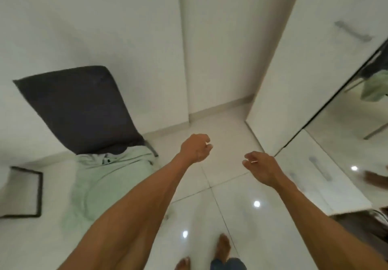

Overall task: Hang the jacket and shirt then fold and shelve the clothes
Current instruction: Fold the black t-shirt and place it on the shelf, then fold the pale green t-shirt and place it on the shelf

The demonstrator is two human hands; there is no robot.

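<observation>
1. Two-handed and bare in the head view, gripping nothing: left hand loosely curled with fingertips tucked toward the palm, right hand loosely curved with a gap between thumb and fingers, both held out over the glossy tiled floor.
2. Lying left of the left hand and a little nearer: pale green garment, draped across the seat of the dark chair and spilling off its near edge toward the floor. Shows a collar and a button at the far end, so probably the shirt; cannot say for certain.
3. Well apart from both hands, closer to the left one, touched by neither. Needs a reach leftward and down before any grip.
4. Standing on the right: white wardrobe front with a bar handle, and nearer, a mirror panel catching a reflection of green cloth. No hanger and no jacket anywhere in view.
5. Could slide wholly onto the tiles if tugged by the hanging near edge alone, given the amount drooping off the seat; better taken at the collar or shoulders.
6. Could snag on the metal chair frame at the seat's right edge if dragged sideways toward the wardrobe instead of lifted clear.
7. Could crease or twist if bunched in one fist, making the hanging harder.
8. Could mean a slip, walking polished tiles on bare feet with cloth trailing
</observation>
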